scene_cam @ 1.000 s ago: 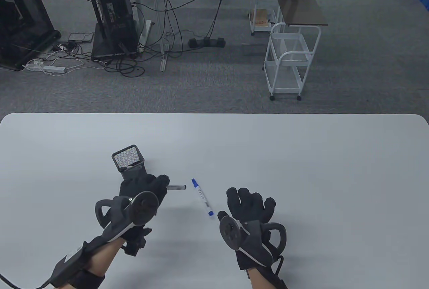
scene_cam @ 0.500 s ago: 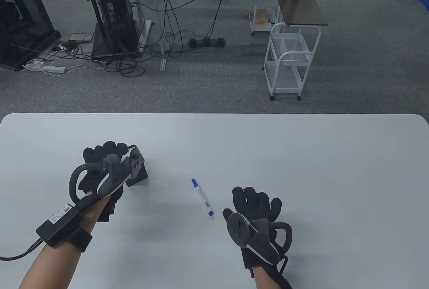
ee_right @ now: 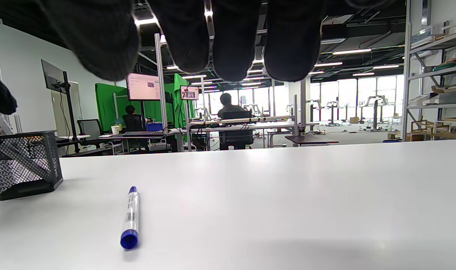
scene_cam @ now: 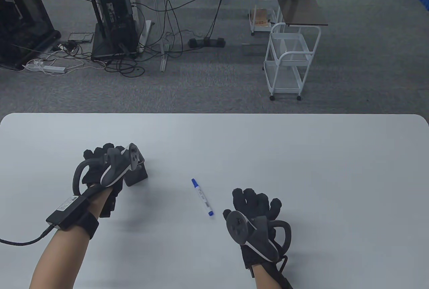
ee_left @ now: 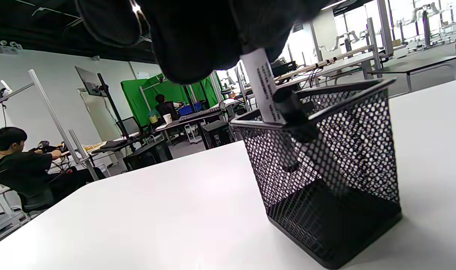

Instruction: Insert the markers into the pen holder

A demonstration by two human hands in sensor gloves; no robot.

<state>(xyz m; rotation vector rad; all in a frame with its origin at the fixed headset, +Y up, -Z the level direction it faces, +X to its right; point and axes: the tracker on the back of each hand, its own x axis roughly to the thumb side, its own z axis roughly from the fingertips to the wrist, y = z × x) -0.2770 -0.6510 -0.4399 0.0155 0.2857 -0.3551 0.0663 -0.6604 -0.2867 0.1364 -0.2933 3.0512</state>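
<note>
A black mesh pen holder (scene_cam: 138, 175) stands left of centre on the white table. My left hand (scene_cam: 100, 156) is over its top and covers it in the table view. In the left wrist view my left hand (ee_left: 198, 37) grips a white marker with a black cap (ee_left: 266, 92), cap end down inside the holder (ee_left: 344, 168). A blue-capped marker (scene_cam: 202, 197) lies loose on the table, left of my right hand (scene_cam: 253, 200). My right hand is open and empty, with its fingers (ee_right: 233, 41) spread behind the blue-capped marker (ee_right: 131, 215).
The holder (ee_right: 25, 165) shows at the far left of the right wrist view. Beyond the table's far edge (scene_cam: 214, 113) are carpet, a white trolley (scene_cam: 290, 61) and desks with cables.
My left hand carried the black-capped marker from the table's middle to the holder and now holds it in the holder's mouth. My right hand and the blue marker have barely moved.
</note>
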